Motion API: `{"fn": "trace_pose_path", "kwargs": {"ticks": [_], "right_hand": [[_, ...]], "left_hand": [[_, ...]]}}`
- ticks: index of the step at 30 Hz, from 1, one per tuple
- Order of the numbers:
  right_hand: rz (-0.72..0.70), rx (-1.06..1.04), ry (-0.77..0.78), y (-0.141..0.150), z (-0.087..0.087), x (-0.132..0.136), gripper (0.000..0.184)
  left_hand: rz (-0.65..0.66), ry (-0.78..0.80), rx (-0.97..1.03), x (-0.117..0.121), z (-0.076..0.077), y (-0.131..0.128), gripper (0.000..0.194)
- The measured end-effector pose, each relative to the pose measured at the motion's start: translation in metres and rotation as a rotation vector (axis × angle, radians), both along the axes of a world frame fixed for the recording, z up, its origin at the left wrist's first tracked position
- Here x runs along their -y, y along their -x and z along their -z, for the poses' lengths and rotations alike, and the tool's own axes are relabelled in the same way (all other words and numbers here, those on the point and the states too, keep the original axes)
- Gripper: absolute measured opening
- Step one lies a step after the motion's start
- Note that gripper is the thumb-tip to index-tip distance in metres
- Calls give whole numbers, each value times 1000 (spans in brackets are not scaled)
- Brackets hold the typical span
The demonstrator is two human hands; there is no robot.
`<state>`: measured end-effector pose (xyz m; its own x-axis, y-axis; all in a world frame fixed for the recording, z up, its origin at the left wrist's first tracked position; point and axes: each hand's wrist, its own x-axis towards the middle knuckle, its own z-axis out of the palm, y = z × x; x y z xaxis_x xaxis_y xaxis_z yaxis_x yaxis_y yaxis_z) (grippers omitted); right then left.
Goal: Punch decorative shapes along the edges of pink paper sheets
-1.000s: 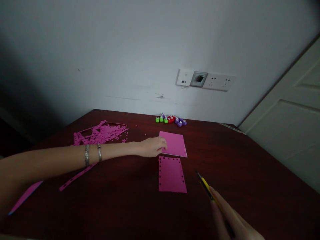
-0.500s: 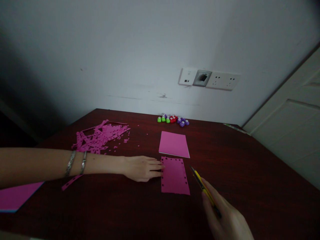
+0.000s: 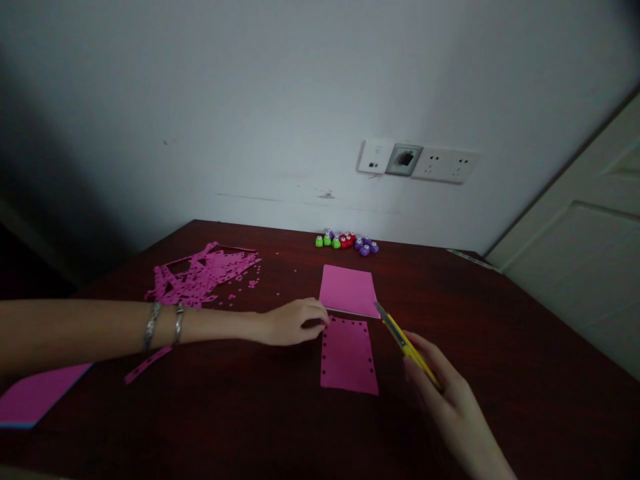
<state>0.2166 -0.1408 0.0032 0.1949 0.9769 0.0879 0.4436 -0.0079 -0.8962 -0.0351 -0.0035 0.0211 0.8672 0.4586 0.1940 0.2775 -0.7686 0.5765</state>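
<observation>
"What have you got there?"

"A yellow cutter [image 3: 411, 349], gripped in my right hand [image 3: 451, 395], its blade tip by a corner of the pink pad [image 3: 349, 289]."

"And the other one?"

"My left hand [image 3: 291, 324] bends at the far left corner of the punched sheet [image 3: 347, 357]; whether it pinches, I can't tell. The sheet lies on the table [image 3: 505, 353], just nearer me than the pad."

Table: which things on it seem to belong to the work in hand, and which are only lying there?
Seem in use:
cutter, in the right hand
holed sheet, by the left hand
pink pad, near the cutter's tip

Probably just lying about:
scraps
coloured pieces near the wall
blue-edged sheet
</observation>
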Motion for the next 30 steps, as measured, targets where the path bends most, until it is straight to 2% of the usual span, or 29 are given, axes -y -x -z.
{"fn": "trace_pose_path", "kwargs": {"ticks": [3, 6, 10, 15, 19, 23, 26, 30], "right_hand": [[-70, -330, 48, 8, -5, -18, 45], [-160, -518, 140, 21, -14, -33, 36], [-220, -644, 211, 38, -24, -44, 34], [-262, -649, 185, 51, -22, -52, 40], [-283, -559, 146, 52, -13, -60, 42], [-266, -277, 39, 37, -3, -68, 51], [-252, -67, -9, 18, -1, -71, 46], [-253, 36, 8, -6, 0, -68, 40]], "left_hand": [[-141, 243, 118, 1, -9, -18, 24], [-182, 465, 234, 7, -20, -38, 27], [-238, 693, 348, 12, -30, -58, 27], [-260, 854, 415, 9, -27, -66, 26], [-354, 864, 443, 4, -25, -65, 25], [-465, 775, 415, -19, -31, -47, 22], [-567, 678, 279, -55, -33, -12, 21], [-699, 512, 36, -104, -31, 52, 25]]}}
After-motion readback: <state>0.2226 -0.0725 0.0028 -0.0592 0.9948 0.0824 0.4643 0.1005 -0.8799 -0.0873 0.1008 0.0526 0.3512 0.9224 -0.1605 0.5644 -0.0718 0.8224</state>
